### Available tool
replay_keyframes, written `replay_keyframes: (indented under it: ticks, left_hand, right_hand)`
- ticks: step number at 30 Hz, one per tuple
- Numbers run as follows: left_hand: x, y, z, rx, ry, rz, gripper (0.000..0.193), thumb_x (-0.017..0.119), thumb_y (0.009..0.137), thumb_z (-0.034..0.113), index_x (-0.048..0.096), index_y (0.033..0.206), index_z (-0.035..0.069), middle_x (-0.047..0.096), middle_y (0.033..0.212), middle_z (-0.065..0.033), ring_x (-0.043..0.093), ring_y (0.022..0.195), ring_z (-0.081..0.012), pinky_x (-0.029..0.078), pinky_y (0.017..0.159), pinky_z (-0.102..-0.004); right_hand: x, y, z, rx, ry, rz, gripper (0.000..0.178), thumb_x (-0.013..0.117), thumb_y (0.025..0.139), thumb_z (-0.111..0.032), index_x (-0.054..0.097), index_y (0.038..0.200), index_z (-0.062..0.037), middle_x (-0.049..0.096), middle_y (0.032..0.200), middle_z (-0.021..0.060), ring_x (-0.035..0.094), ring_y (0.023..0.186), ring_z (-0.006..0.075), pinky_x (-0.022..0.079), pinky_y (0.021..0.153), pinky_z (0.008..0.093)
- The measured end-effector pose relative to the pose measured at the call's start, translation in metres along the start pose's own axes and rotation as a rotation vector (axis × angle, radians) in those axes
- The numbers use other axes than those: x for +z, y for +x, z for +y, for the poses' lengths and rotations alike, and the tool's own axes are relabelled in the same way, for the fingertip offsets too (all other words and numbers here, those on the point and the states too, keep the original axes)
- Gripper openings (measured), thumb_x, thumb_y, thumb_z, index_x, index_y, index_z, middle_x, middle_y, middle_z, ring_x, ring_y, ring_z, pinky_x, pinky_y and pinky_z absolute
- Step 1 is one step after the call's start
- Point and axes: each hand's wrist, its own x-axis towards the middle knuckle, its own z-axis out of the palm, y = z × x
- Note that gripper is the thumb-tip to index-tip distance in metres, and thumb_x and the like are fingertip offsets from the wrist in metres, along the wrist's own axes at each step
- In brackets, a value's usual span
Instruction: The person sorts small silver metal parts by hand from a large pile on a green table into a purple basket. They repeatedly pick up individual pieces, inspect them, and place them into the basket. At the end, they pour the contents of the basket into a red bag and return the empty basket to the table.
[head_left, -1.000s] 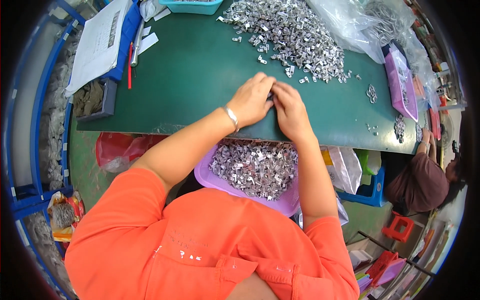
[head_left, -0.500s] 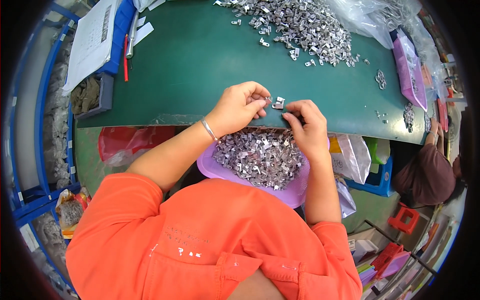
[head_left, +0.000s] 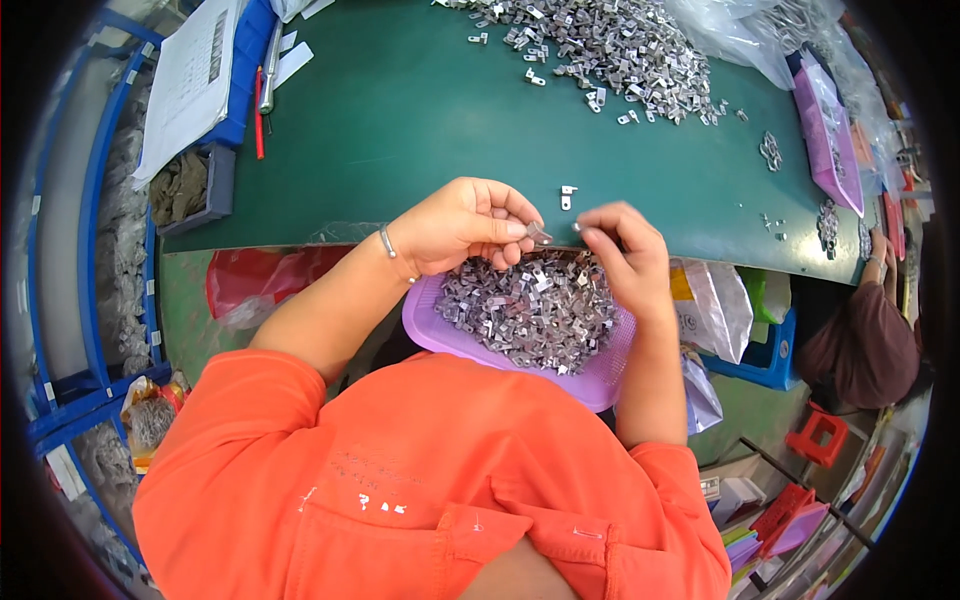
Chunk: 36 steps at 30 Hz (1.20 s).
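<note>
My left hand (head_left: 470,225) is closed at the table's near edge, a small bent metal bracket (head_left: 538,235) pinched between thumb and fingers. Opposite it, my right hand (head_left: 632,255) has thumb and forefinger drawn together. A tiny bright spot shows at those fingertips, too small to name. Just beyond the hands, a single metal bracket (head_left: 568,197) lies on the green table (head_left: 400,130). Below them, a purple plastic basket (head_left: 592,388) rests at my lap, holding a heap of similar brackets (head_left: 525,312).
A large pile of brackets (head_left: 640,65) covers the table's far side, beside clear plastic bags (head_left: 740,40). Right of it stands a purple basket (head_left: 828,150). At left are a red pen (head_left: 259,115) and a grey bin (head_left: 218,185). Another person (head_left: 865,335) sits at far right.
My left hand has come nearer, to the table's edge, with the bracket. The metal pieces grouped between my hands are parted; one bracket now lies alone on the table.
</note>
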Motion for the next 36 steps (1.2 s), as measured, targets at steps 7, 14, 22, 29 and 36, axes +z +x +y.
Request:
replay_keyframes:
  ticks: [7,14,22,29,36]
  left_hand:
    - [0.008,0.007,-0.002,-0.025,-0.079,0.040,0.022,0.062,0.091,0.005,0.063,0.111,-0.006,0.068,0.090,-0.0113,0.065,0.069,-0.0116,0.053,0.060,-0.0227]
    - [0.008,-0.013,0.005,-0.098,0.224,0.001,0.013,0.064,0.090,0.005,0.063,0.100,-0.004,0.068,0.083,-0.0114,0.066,0.063,-0.0136,0.054,0.054,-0.0243]
    - [-0.004,0.007,0.030,0.403,1.211,0.094,0.024,0.067,0.086,0.010,0.064,0.109,0.002,0.066,0.088,-0.0091,0.064,0.075,-0.0163,0.053,0.066,-0.0312]
    - [-0.045,0.120,0.075,0.539,1.571,0.762,0.051,0.051,0.077,-0.009,0.057,0.125,0.006,0.048,0.137,-0.0168,0.049,0.121,-0.0388,0.042,0.101,-0.0443]
    - [-0.017,0.084,0.016,0.834,1.418,0.326,0.043,0.049,0.077,-0.013,0.060,0.116,0.001,0.056,0.129,-0.0180,0.053,0.117,-0.0376,0.043,0.101,-0.0425]
  right_hand:
    - [0.021,0.025,0.002,-0.197,-0.442,0.150,0.024,0.071,0.079,-0.005,0.068,0.102,-0.0049,0.058,0.087,0.0139,0.057,0.084,0.0323,0.048,0.074,0.0381]
    - [0.012,0.005,0.006,0.214,0.587,0.033,0.013,0.060,0.091,0.004,0.064,0.103,0.0043,0.067,0.089,0.0063,0.062,0.078,0.0110,0.052,0.071,0.0244]
    - [-0.017,0.042,0.002,-0.190,-0.222,-0.068,0.023,0.063,0.084,0.002,0.068,0.105,-0.0033,0.066,0.106,0.0137,0.063,0.102,0.0303,0.050,0.089,0.0371]
    - [-0.004,0.150,0.053,-0.411,-0.825,0.045,0.040,0.063,0.087,-0.019,0.060,0.126,-0.0113,0.058,0.130,0.0067,0.053,0.118,0.0310,0.042,0.099,0.0431]
    - [-0.012,0.073,0.022,-0.308,-0.480,-0.180,0.033,0.061,0.087,-0.006,0.064,0.119,-0.0105,0.061,0.123,0.0049,0.053,0.109,0.0298,0.039,0.095,0.0419]
